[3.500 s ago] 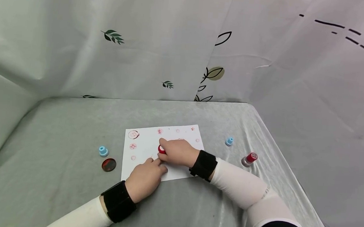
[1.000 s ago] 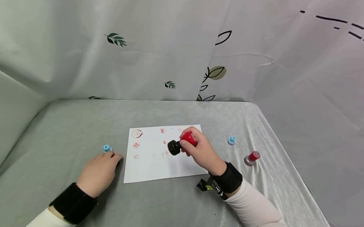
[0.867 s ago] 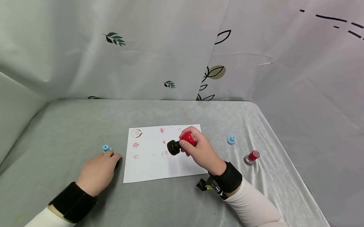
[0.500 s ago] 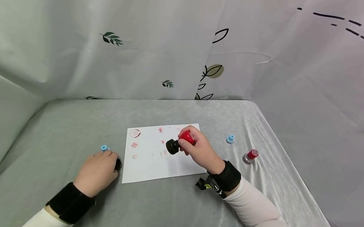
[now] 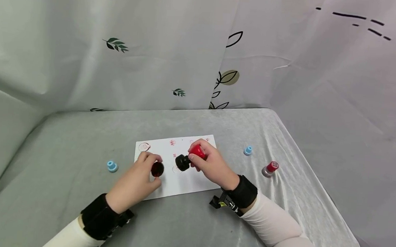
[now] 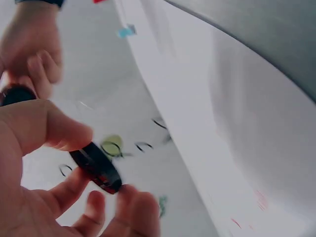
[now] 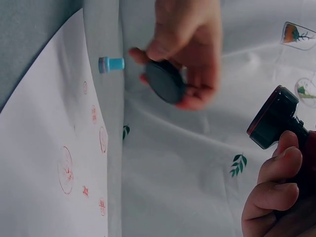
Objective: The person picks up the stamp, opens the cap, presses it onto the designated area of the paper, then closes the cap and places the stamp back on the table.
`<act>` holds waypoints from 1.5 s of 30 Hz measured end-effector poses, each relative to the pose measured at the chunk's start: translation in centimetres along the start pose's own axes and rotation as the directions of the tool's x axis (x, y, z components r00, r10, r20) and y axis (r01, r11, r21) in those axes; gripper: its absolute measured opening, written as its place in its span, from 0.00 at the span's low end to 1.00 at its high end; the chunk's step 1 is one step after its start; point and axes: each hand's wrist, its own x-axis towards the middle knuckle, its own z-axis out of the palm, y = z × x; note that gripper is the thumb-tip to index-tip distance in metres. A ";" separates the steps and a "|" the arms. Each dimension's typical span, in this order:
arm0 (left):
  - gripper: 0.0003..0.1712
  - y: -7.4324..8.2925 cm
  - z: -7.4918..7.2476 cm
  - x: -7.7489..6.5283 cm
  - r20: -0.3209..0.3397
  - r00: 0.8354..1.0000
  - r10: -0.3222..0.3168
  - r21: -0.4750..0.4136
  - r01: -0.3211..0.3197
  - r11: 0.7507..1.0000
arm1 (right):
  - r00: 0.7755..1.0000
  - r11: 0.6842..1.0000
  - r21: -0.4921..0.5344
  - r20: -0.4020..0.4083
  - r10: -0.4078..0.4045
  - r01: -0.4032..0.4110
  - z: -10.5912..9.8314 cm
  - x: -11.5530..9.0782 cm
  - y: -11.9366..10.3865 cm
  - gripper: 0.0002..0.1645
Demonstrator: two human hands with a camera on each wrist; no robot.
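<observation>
My right hand (image 5: 212, 168) grips a stamp by its red knob (image 5: 198, 151). The stamp's black round head (image 5: 182, 162) points left, above the paper. Between thumb and fingers, my left hand (image 5: 134, 182) pinches a round dark stamp cap (image 5: 157, 169) by its edge. In the left wrist view the cap (image 6: 98, 168) is tilted nearly edge-on. The right wrist view shows the cap (image 7: 165, 81) apart from the stamp head (image 7: 274, 118). Beneath both hands lies a white sheet of paper (image 5: 170, 184) with several red stamp prints, some covered by the hands.
A light blue stamp (image 5: 112, 166) stands left of the paper. To the right are another light blue stamp (image 5: 248, 150) and a red-topped stamp with a clear base (image 5: 270, 168). Grey cloth (image 5: 81, 143) covers the table, with a pale curtain (image 5: 154, 60) behind.
My left hand left the paper, picked up the dark cap from the table and brought it right, towards the stamp. My right hand lifted the stamp off the paper and now holds it sideways.
</observation>
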 end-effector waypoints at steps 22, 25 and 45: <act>0.35 2.9 1.7 0.9 -0.130 0.976 0.176 -0.010 -0.179 0.984 | 0.997 0.999 -0.015 0.077 0.029 -0.028 1.2 -0.1 1.4 0.05; 0.36 2.8 1.6 0.9 -0.137 0.972 0.193 -0.001 -0.195 0.981 | 0.997 0.999 -0.044 0.069 0.031 -0.028 1.2 0.0 1.5 0.05; 0.36 2.8 1.9 1.0 -0.202 0.962 0.184 -0.159 -0.218 0.963 | 0.999 0.999 -0.023 0.007 0.050 -0.050 1.6 -0.1 1.1 0.05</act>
